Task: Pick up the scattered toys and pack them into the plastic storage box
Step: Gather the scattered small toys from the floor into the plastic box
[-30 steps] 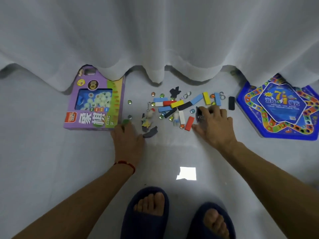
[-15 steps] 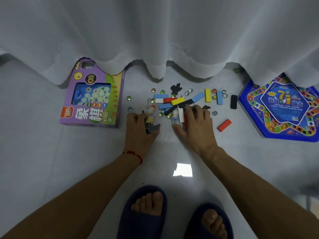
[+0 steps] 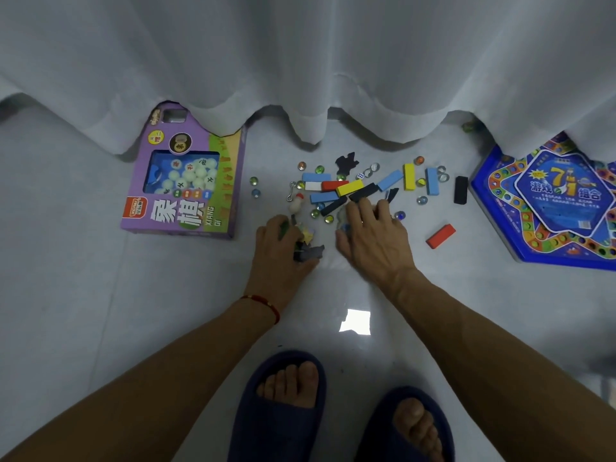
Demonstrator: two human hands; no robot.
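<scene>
L hand (image 3: 280,248) palm-down on floor, fingers curled round small toy bits: dark grey piece (image 3: 310,253) poking out at 3 o'clock, green and yellow scraps under fingers. R hand (image 3: 373,235) flat, fingers spread wide over pile of blocks and marbles (image 3: 346,191), fingertips touching black block; can't tell if gripping anything. Red block (image 3: 440,236) lying apart at 3 o'clock of R hand. Purple xiangqi box (image 3: 186,181) at 10 o'clock, round pieces inside window. Blue hexagonal game box (image 3: 550,208) at 2 o'clock, shut.

purple box (image 3: 186,181) reads "xiang qi"; blue board (image 3: 563,198) shows "7".
</scene>
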